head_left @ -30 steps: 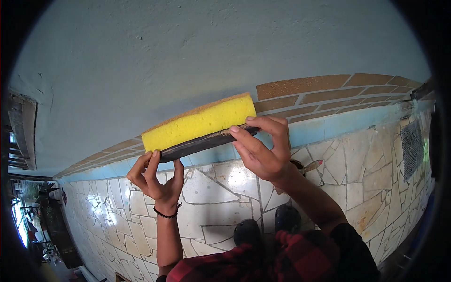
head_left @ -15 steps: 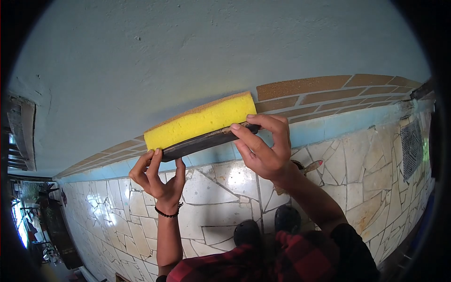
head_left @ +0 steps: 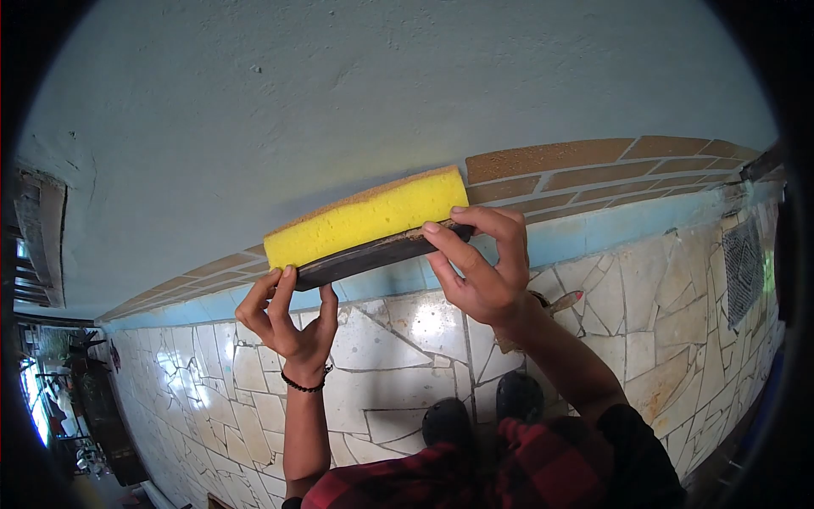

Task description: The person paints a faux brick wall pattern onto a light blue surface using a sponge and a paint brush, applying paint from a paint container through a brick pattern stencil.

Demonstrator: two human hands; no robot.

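While the long yellow sponge block on its dark flat backing [head_left: 366, 222] presses against the pale blue plastered wall [head_left: 356, 102], left hand [head_left: 288, 322] pinches its lower end, right hand [head_left: 479, 263] clamps the upper end, above the brown brick-pattern band [head_left: 577, 165].

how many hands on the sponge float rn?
2. The left hand pinches the lower-left end of the sponge float by its dark base; the right hand grips the upper-right end of that base. No other hands show.
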